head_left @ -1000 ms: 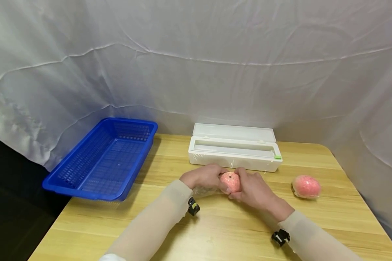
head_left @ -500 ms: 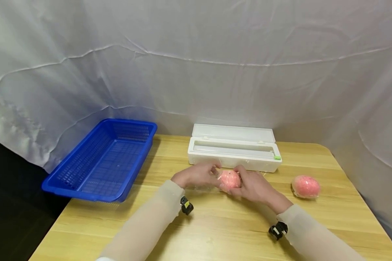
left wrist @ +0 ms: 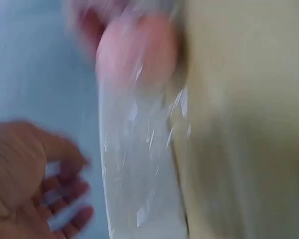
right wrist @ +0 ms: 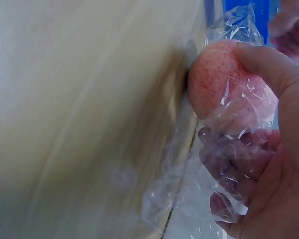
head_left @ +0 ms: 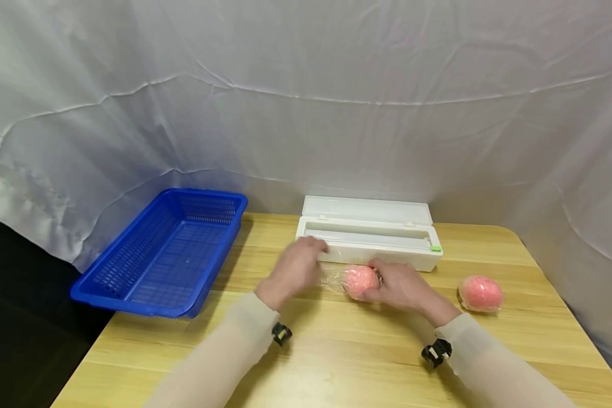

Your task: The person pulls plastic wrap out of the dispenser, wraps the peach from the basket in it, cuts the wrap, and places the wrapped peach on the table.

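Note:
My right hand (head_left: 400, 286) holds a pink, speckled apple (head_left: 359, 281) low over the table, thumb on one side and fingers on the other. Clear cling film (right wrist: 239, 22) clings around the apple and sticks out in loose ends; more film lies over the right fingers. To the left of the apple is my left hand (head_left: 297, 269), near the front left of the white cling film box (head_left: 372, 254). Its fingers (left wrist: 65, 154) are loosely bent with nothing visible between them, apart from the apple. The left wrist view is blurred.
A second pink apple (head_left: 481, 293), wrapped in film, lies on the wooden table (head_left: 336, 362) at the right. The box's lid (head_left: 367, 208) stands raised at the back. A blue plastic basket (head_left: 183, 309) sits at the left, before a grey cloth backdrop.
My left hand has come away from the apple, moving left and slightly back toward the box. The right hand keeps its grip, and a film end now shows left of the apple.

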A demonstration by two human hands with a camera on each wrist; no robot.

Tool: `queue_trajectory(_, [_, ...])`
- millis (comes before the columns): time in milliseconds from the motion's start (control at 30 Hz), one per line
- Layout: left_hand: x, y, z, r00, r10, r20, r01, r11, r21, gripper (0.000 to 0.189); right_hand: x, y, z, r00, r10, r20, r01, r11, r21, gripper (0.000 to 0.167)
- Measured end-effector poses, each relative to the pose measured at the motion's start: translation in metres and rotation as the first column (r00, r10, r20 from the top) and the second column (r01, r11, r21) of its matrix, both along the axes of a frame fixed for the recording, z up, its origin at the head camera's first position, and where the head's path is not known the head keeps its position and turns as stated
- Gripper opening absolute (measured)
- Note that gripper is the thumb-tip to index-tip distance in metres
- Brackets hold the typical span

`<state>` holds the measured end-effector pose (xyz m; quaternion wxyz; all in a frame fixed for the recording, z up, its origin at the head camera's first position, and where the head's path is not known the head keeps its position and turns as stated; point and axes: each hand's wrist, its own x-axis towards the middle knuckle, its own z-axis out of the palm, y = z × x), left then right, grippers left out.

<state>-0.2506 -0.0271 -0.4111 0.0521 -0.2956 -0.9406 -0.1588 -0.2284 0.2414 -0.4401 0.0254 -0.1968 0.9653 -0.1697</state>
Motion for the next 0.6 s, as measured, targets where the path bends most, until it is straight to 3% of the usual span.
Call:
queue_trajectory(33, [0.005, 0.008, -0.003, 0.996, -0.063, -0.065, 0.061, 0.998, -0.031, 0.043, 0.000, 0.000, 0.001, 1.000, 0.001, -0.004, -0.001, 1.000, 0.005, 0.068])
queue_trajectory(100, [0.014, 0.023, -0.011, 0.969, -0.189, -0.159, 0.172, 0.978, -0.114, 0.057, -0.001, 0.000, 0.002, 1.000, 0.003, -0.015, -0.003, 1.000, 0.010, 0.067])
queue_trajectory(167, [0.019, 0.034, -0.020, 0.944, -0.249, -0.215, 0.209, 0.959, -0.192, 0.071, -0.002, 0.000, 0.002, 0.999, 0.008, -0.031, -0.008, 1.000, 0.008, 0.069])
queue_trajectory(267, [0.020, 0.043, -0.033, 0.933, -0.242, -0.267, 0.182, 0.956, -0.229, 0.084, -0.003, -0.001, 0.000, 0.999, 0.016, -0.052, -0.015, 1.000, 0.005, 0.074])
queue_trajectory(467, [0.013, 0.050, -0.043, 0.936, -0.216, -0.279, 0.166, 0.967, -0.193, 0.071, 0.004, 0.000, -0.004, 0.988, 0.010, -0.155, 0.001, 0.998, 0.067, 0.086])
queue_trajectory(600, [0.007, 0.052, -0.043, 0.954, -0.190, -0.234, 0.156, 0.975, -0.157, 0.068, 0.010, 0.000, -0.010, 0.940, 0.074, -0.333, -0.025, 0.989, 0.148, 0.093])
